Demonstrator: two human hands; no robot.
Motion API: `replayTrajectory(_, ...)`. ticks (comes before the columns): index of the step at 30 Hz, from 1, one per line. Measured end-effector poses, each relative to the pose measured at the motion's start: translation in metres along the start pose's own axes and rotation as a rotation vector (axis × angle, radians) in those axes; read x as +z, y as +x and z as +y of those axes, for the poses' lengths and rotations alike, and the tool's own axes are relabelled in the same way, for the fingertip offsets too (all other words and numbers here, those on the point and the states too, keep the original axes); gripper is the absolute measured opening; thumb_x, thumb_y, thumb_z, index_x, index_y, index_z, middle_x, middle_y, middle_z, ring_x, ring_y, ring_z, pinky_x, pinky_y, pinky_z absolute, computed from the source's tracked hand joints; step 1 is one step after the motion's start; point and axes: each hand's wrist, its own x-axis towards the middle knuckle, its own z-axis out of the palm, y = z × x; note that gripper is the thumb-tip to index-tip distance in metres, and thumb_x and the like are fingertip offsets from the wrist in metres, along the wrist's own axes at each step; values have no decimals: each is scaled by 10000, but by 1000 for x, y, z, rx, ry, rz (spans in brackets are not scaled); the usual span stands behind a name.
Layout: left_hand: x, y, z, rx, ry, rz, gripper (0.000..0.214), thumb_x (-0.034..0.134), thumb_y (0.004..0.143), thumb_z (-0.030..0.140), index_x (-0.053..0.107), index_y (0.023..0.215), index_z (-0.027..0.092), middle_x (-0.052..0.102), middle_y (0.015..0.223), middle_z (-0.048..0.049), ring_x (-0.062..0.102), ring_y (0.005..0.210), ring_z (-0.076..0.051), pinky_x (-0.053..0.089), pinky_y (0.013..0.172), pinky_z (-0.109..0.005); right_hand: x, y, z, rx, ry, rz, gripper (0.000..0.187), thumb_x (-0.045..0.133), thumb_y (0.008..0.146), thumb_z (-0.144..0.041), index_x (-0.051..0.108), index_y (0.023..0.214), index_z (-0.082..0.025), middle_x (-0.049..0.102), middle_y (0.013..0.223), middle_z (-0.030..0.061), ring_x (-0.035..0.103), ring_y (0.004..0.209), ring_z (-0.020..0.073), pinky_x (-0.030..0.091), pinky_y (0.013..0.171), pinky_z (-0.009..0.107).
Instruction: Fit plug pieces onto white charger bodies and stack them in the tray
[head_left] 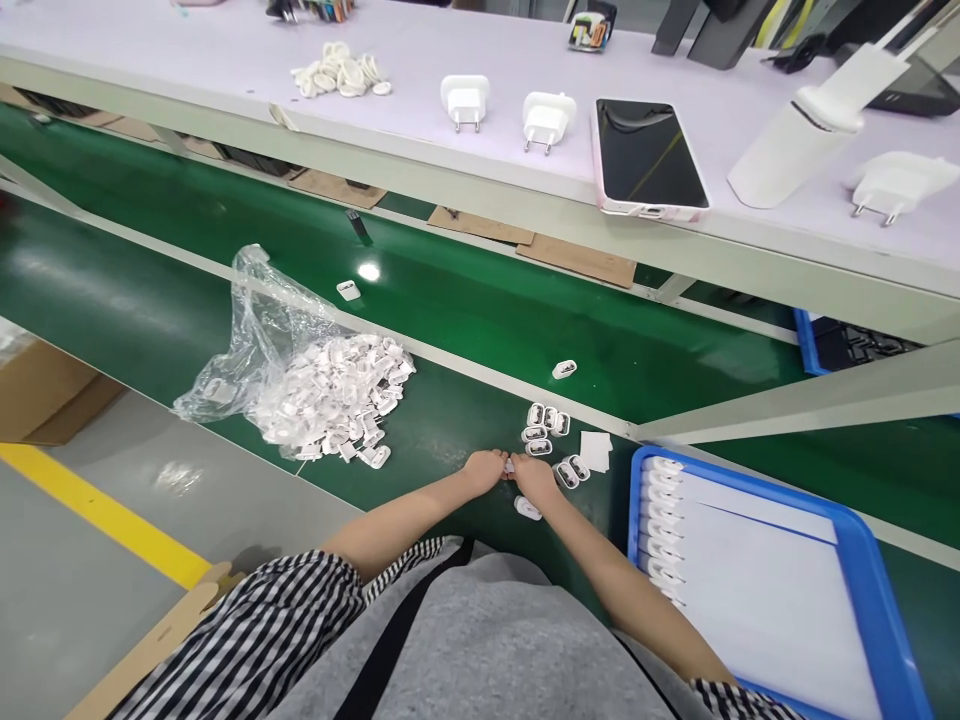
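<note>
My left hand [486, 471] and my right hand [535, 479] meet over the green work surface, fingertips pinched together. A small white plastic part [509, 466] shows between them; most of it is hidden by the fingers. Just beyond my right hand stand several open white charger housings [538, 447] with metal bits visible inside. Another white charger housing [527, 508] lies close below my right wrist. A small stack of white paper squares [595, 451] is to the right of the housings.
At left, a clear plastic bag [259, 300] spills a heap of white plug parts [337, 400]. A blue tray [862, 530] at right carries a row of white chargers [663, 520]. On the raised shelf [405, 60] are plugs, a phone [651, 155] and a white cylindrical device [795, 145].
</note>
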Motion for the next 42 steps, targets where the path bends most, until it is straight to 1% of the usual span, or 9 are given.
replayTrajectory(3, 5, -2, -1, 11, 11, -6, 244, 398, 760, 188, 481, 965, 84, 542, 911, -119, 548, 781, -195, 444, 653, -284, 0, 0, 2, -36, 2, -13, 181, 403, 783, -214, 469, 924, -122, 578, 852, 99, 560, 788, 194, 405, 615, 252)
replayTrajectory(8, 15, -4, -7, 103, 18, 51, 279, 364, 774, 193, 432, 1030, 105, 512, 990, -116, 530, 834, -181, 443, 673, -272, 3, 3, 7, -75, 15, -42, 188, 421, 775, -224, 449, 936, -131, 576, 863, 91, 564, 774, 193, 406, 587, 251)
replayTrajectory(17, -3, 6, -4, 60, 42, -88, 278, 365, 780, 264, 473, 963, 86, 535, 935, -126, 546, 782, -203, 448, 647, -300, 1, 8, 14, -75, 59, -75, 157, 412, 774, -207, 446, 907, -132, 587, 852, 82, 562, 786, 195, 396, 590, 247)
replayTrajectory(26, -6, 15, 2, 2, 22, -147, 216, 387, 761, 171, 506, 910, 71, 546, 894, -142, 550, 790, -207, 443, 648, -289, 5, 10, 14, -75, 83, -76, 160, 388, 781, -183, 446, 918, -125, 578, 885, 92, 559, 801, 196, 413, 611, 261)
replayTrajectory(28, 0, 12, 1, 3, 17, -127, 243, 364, 763, 144, 484, 963, 75, 533, 937, -147, 549, 801, -203, 444, 649, -286, 9, 8, 14, -79, 77, -56, 175, 375, 787, -177, 440, 941, -125, 569, 906, 97, 559, 797, 191, 418, 623, 262)
replayTrajectory(32, 17, -1, -7, 102, -65, 25, 355, 378, 752, 138, 386, 1106, 121, 460, 1109, -124, 512, 914, -179, 428, 740, -271, 16, 2, 13, -89, 45, -39, 225, 375, 780, -142, 407, 1002, -125, 537, 966, 122, 550, 819, 192, 423, 652, 269)
replayTrajectory(35, 25, -5, -12, 75, -121, 68, 367, 393, 749, 153, 376, 1114, 128, 478, 1107, -104, 493, 953, -160, 410, 782, -253, 17, 1, 11, -70, 77, -63, 226, 378, 777, -149, 411, 1001, -141, 537, 948, 118, 542, 836, 196, 426, 660, 276)
replayTrajectory(39, 23, -1, -10, 48, -145, 97, 302, 372, 774, 194, 417, 1067, 132, 481, 1110, -93, 489, 959, -147, 397, 803, -246, 2, 3, 7, -45, 125, -96, 182, 421, 756, -194, 467, 932, -195, 555, 891, 84, 541, 821, 211, 432, 650, 296)
replayTrajectory(42, 19, 2, -6, 36, -147, 115, 282, 386, 765, 183, 435, 1040, 146, 472, 1115, -82, 489, 954, -150, 402, 788, -245, -31, 3, 25, 83, 177, -77, 184, 474, 719, -192, 507, 895, -234, 567, 858, 53, 544, 769, 197, 435, 642, 297)
